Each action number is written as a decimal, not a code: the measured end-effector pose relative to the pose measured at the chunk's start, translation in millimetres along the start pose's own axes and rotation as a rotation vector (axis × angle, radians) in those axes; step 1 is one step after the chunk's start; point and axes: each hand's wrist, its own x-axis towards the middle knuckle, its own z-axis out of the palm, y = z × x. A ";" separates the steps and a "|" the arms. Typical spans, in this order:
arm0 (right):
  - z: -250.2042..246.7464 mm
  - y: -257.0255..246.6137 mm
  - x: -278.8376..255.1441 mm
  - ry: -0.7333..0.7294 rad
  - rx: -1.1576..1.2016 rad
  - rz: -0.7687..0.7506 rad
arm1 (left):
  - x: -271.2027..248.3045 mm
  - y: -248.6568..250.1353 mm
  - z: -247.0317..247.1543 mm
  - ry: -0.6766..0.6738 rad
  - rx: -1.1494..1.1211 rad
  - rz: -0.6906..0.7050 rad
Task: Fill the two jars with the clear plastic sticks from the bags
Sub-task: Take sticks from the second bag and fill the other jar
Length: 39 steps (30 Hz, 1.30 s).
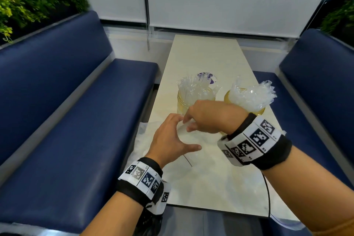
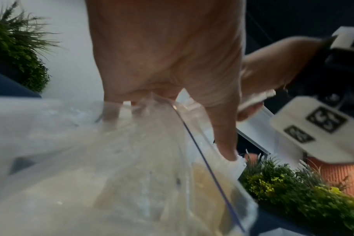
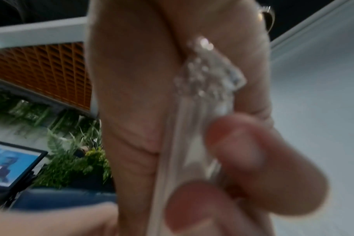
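Note:
Two glass jars stand mid-table, the left jar (image 1: 183, 104) and the right jar (image 1: 256, 110), each crammed with clear plastic sticks (image 1: 193, 87). A clear bag (image 1: 193, 161) lies flat in front of them. My left hand (image 1: 179, 134) presses on the bag with fingers spread and thumb out; the left wrist view shows the left-hand fingers (image 2: 225, 143) on the bag (image 2: 115, 167). My right hand (image 1: 191, 123), just before the left jar, grips a small bundle of clear sticks (image 3: 202, 99) between palm and curled fingers (image 3: 253, 156).
The narrow pale table (image 1: 203, 53) runs away from me between two blue benches (image 1: 80, 120). A black cable (image 1: 267, 193) hangs over the table's near right corner. A purple-printed piece (image 1: 206, 77) sits behind the left jar. Plants (image 1: 28, 2) line the bench backs.

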 end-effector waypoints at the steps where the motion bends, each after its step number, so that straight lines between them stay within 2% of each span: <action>1: -6.1 -0.5 -4.6 0.025 0.014 -0.004 | 0.4 1.0 2.1 0.049 0.001 -0.004; 5: -20.7 -1.7 -13.0 0.117 0.077 -0.044 | 6.8 2.1 8.8 0.224 0.044 -0.014; 9: -26.7 11.2 -11.7 0.291 0.224 -0.135 | 7.8 5.8 8.4 0.254 -0.019 -0.033; 13: -19.9 9.3 1.7 0.667 0.468 -0.189 | 8.5 12.8 6.3 0.285 -0.080 -0.034; 14: -13.7 4.6 8.3 0.697 0.500 -0.195 | 10.3 14.7 5.9 0.289 -0.113 -0.044; 17: 8.1 -8.9 23.8 0.640 0.481 -0.251 | 14.1 19.1 4.4 0.280 -0.189 -0.062; 19: 13.2 -7.9 25.8 0.717 0.608 -0.281 | 12.9 20.3 3.0 0.293 -0.228 -0.049; 21: 13.1 -3.0 22.9 0.858 0.766 -0.232 | 12.0 18.0 1.5 0.326 -0.268 -0.036; 23: 17.8 -0.9 19.8 0.950 0.791 -0.097 | 13.3 16.4 -1.2 0.348 -0.269 -0.036; 25: 27.1 -2.8 20.3 0.906 0.768 -0.028 | 15.3 17.6 -4.3 0.333 -0.254 -0.037; 28: 43.2 -11.6 28.1 0.786 0.756 -0.076 | 16.8 18.7 -5.9 0.315 -0.268 -0.071; 34: 37.1 -9.7 38.4 0.826 0.687 -0.089 | 13.1 16.0 -3.3 0.303 -0.375 -0.127; 39: -24.4 12.5 24.7 1.000 0.739 -0.106 | 12.7 14.4 -4.4 0.286 -0.266 -0.087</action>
